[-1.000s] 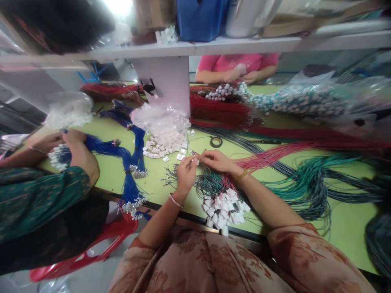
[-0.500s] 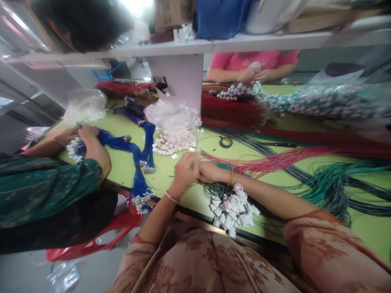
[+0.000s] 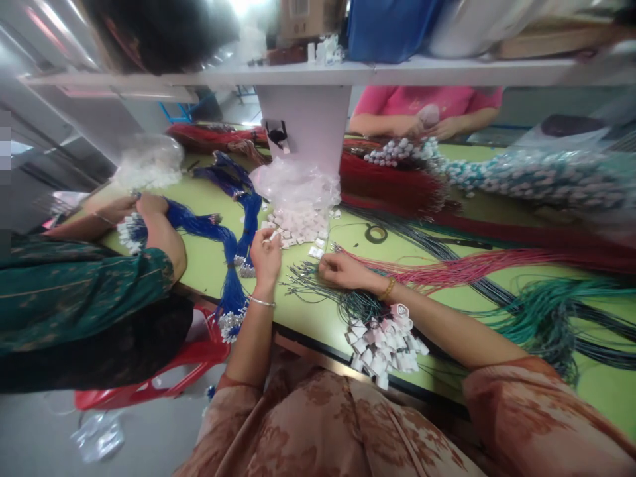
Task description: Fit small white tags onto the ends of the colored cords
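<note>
My left hand (image 3: 267,258) is raised at the left side of a pile of small white plastic housings (image 3: 297,226), its fingers closed on one white housing (image 3: 271,236). My right hand (image 3: 342,271) rests on the table with thumb and fingers pinched together; what lies between them is too small to make out. Dark green wires (image 3: 318,289) with metal-tipped ends fan out under and beside the right hand. Their other ends carry a bunch of white housings (image 3: 385,344) near the table's front edge. A couple of loose housings (image 3: 317,249) lie just beyond my right fingertips.
A co-worker's hands (image 3: 149,205) hold blue wires (image 3: 226,245) at the left. Black tape (image 3: 376,232), a knife (image 3: 462,242), pink wires (image 3: 447,268) and green wires (image 3: 536,305) lie to the right. A shelf (image 3: 308,77) spans overhead; another person (image 3: 427,109) sits opposite.
My left hand has moved away from my right hand, leftward to the white pile, and now has a housing in its fingers. My right hand stays by the wire ends. The view has shifted slightly.
</note>
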Available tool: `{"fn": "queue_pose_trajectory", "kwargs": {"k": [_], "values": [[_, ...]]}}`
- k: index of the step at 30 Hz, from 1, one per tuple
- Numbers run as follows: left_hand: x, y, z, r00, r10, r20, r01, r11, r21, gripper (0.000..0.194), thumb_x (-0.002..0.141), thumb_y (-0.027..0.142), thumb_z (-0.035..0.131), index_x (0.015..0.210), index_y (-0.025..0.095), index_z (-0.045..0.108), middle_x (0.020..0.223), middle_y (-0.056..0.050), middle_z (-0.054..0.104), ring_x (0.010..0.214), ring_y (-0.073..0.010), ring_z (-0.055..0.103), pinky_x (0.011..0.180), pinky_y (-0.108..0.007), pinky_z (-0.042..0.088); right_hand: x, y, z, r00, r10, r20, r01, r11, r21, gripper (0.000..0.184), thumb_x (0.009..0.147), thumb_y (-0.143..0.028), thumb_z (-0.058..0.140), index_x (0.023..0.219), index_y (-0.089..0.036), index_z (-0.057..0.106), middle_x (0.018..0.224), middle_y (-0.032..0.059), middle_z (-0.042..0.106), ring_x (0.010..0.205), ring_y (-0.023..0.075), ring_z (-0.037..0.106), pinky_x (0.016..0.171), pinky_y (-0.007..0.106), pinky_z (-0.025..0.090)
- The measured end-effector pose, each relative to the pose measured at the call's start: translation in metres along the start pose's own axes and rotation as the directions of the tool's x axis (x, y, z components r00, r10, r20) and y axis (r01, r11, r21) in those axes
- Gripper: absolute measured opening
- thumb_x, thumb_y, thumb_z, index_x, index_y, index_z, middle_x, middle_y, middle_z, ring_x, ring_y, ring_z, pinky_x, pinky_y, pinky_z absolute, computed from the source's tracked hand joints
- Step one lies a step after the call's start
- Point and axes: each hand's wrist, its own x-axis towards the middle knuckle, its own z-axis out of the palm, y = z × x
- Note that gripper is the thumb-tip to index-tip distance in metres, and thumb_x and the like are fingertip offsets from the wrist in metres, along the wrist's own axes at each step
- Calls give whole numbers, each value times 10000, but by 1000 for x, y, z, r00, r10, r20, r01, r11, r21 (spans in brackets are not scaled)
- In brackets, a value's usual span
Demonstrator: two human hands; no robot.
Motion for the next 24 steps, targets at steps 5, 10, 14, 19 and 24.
{"fn": "queue_pose_trajectory", "kwargs": {"k": [5, 10, 14, 19, 24], "values": [[-3, 8, 9, 998, -57, 34, 65, 932, -356, 147, 707, 236, 728, 815, 171, 653, 746, 13, 593, 572, -48, 480, 571, -185, 386, 19, -16, 3, 997, 0, -76, 16, 979, 202, 104, 747, -246, 528, 704, -152, 531, 621, -36, 499, 561, 81, 411, 549, 209, 336], [-19, 6, 14, 968, -160, 192, 234, 851, -471, 181, 693, 191, 734, 854, 188, 650, 665, 34, 535, 547, -43, 473, 511, -163, 372, 28, -18, 6, 992, -20, -121, 51, 965, 256, 107, 737, -254, 549, 732, -147, 561, 658, -24, 527, 598, 85, 437, 586, 214, 363], [-28, 4, 16, 905, -246, 347, 394, 793, -465, 171, 705, 177, 709, 857, 163, 633, 709, 11, 564, 568, -49, 496, 550, -171, 411, 21, -17, 5, 964, -40, -263, 93, 977, 192, 113, 752, -263, 546, 723, -154, 547, 648, -22, 518, 595, 87, 421, 578, 214, 355], [-33, 0, 20, 844, -291, 452, 491, 758, -429, 139, 725, 170, 684, 834, 147, 602, 729, -2, 575, 607, -63, 521, 600, -185, 433, 11, -14, 1, 930, -85, -357, 119, 990, 75, 96, 749, -252, 554, 725, -159, 540, 631, -28, 496, 564, 81, 388, 536, 208, 323], [-34, -2, 21, 836, -265, 481, 482, 773, -412, 129, 729, 169, 677, 838, 136, 616, 736, -11, 590, 620, -72, 534, 609, -196, 432, 9, -10, -2, 940, -114, -320, 122, 992, 7, 86, 742, -238, 549, 726, -154, 555, 599, -34, 483, 545, 81, 380, 526, 212, 304]]}}
